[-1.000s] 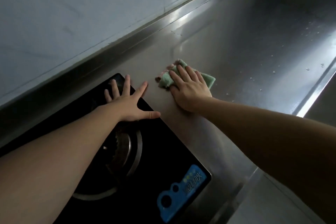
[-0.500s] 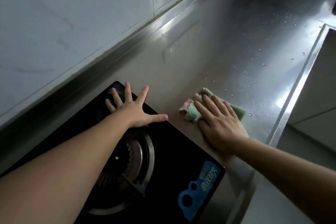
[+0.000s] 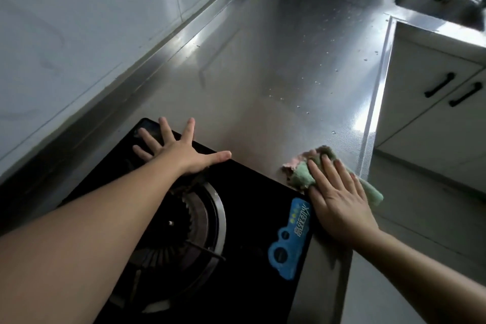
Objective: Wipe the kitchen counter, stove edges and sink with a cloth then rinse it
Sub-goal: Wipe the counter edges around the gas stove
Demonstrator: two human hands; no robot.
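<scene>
The right hand (image 3: 339,202) lies flat with straight fingers on a cloth (image 3: 305,173), pressing it onto the steel table (image 3: 263,73) just beside the front right corner of the black stove (image 3: 252,192). The cloth is green with a pink edge; much of it is hidden under the palm and fingers, with a bunched part showing past the fingertips and a green corner sticking out on the far side of the hand, near the table's front edge. The left hand (image 3: 181,150) is open too, fingers spread wide, resting on the back part of the stove top with the thumb lying along the stove's right edge; nothing is held in it. Its forearm covers part of the burner (image 3: 194,221), and the near side of the stove is cut off by the bottom of the view. A blue label (image 3: 292,239) sits at the stove's front right corner; its print is too small to read. Water drops (image 3: 310,92) are scattered over the table farther along. At the top right a sink (image 3: 436,0) is blurred and cut off. Below the table's edge stand cabinet doors (image 3: 426,102) with dark handles.
</scene>
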